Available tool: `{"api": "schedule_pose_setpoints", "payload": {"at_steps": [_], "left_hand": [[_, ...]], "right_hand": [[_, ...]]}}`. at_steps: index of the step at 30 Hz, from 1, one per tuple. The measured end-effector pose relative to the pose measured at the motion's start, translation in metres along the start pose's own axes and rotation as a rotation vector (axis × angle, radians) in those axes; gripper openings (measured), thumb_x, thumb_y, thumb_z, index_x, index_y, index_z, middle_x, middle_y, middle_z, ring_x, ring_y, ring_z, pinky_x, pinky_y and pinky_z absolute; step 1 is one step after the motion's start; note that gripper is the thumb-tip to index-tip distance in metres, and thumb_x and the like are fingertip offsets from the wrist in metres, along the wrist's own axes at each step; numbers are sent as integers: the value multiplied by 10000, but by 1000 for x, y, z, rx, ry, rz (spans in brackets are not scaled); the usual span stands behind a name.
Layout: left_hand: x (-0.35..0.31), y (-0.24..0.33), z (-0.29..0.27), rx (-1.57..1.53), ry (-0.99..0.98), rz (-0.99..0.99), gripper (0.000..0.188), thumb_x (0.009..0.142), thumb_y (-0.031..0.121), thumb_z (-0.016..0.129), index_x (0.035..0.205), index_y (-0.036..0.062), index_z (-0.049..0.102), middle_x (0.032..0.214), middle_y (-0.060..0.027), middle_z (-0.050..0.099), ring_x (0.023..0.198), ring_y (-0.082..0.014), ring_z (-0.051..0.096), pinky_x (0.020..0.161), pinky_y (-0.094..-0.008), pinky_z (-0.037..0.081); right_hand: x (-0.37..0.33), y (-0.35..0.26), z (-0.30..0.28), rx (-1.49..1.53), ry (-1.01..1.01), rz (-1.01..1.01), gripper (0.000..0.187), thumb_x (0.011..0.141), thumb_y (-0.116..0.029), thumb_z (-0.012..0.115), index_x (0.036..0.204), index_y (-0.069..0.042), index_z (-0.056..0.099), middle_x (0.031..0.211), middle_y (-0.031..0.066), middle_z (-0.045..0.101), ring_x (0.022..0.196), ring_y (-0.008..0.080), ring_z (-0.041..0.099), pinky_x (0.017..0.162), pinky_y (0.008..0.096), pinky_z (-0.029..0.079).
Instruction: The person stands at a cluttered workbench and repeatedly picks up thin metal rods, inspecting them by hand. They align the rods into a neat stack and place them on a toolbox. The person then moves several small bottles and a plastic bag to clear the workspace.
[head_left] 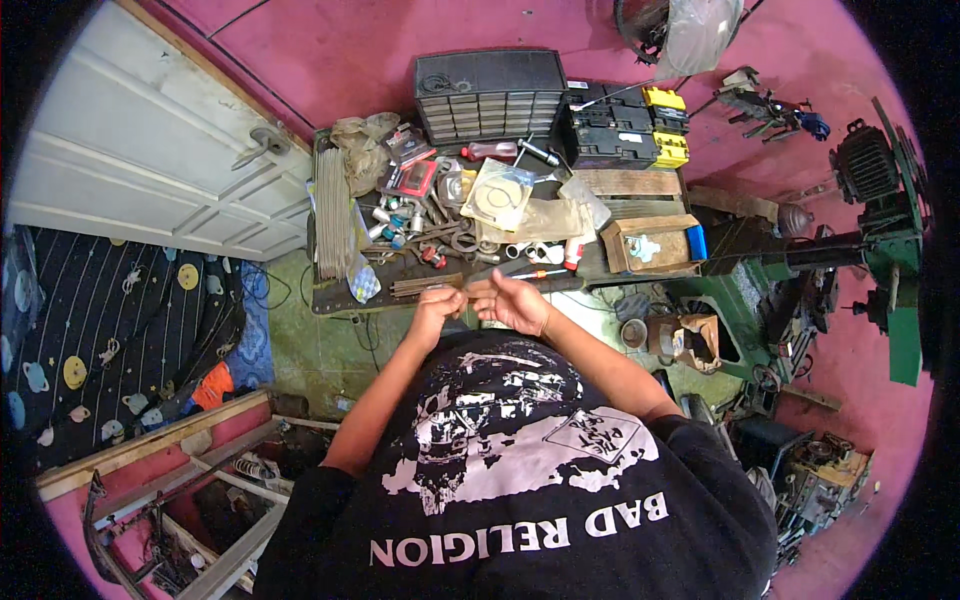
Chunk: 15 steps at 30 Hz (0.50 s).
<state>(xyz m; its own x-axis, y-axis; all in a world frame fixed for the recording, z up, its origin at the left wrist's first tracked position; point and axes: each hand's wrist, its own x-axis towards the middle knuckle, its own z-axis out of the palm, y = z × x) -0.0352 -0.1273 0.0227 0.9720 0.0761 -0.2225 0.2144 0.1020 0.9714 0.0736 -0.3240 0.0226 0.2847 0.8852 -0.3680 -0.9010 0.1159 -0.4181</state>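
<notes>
At the near edge of a cluttered workbench [600, 277], my two hands are close together in front of my shirt. My left hand [437, 310] is closed, its fingers curled in; whatever it may hold is hidden. Beside it, my right hand [512, 303] is turned partly palm up, fingers apart and reaching toward the left one. Just beyond the left hand lie thin brown rods [425, 286]. An orange-marked screwdriver [540, 274] rests past the right hand, near a red-and-white tube [573, 254]. White rings [538, 252] and small metal fittings [400, 218] are further back.
A black drawer cabinet [490, 100] and black-and-yellow cases [625, 125] stand along the back. At the right are an open cardboard box [652, 246] and a green machine [900, 300]. A white door [160, 140] is left; a metal frame [200, 480] stands lower left.
</notes>
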Motion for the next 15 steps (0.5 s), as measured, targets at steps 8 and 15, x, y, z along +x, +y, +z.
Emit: {"api": "schedule_pose_setpoints", "payload": {"at_steps": [8,15], "left_hand": [[-3,8,1,165,-124,-14,342,948,236,593,745,-35,645,682,-62,592,685,-153,520,677,-306,393],[-7,-21,10,-427,17,-152,336,977,246,568,746,7,617,696,-36,560,660,-130,479,651,-285,369]], "right_hand": [[-7,-14,9,-205,14,-29,524,1053,-444,472,904,23,655,866,164,684,817,233,656,744,335,512],[-11,-20,45,124,-64,-66,302,1015,-227,534,1105,37,649,1027,142,688,902,222,640,806,361,517]]}}
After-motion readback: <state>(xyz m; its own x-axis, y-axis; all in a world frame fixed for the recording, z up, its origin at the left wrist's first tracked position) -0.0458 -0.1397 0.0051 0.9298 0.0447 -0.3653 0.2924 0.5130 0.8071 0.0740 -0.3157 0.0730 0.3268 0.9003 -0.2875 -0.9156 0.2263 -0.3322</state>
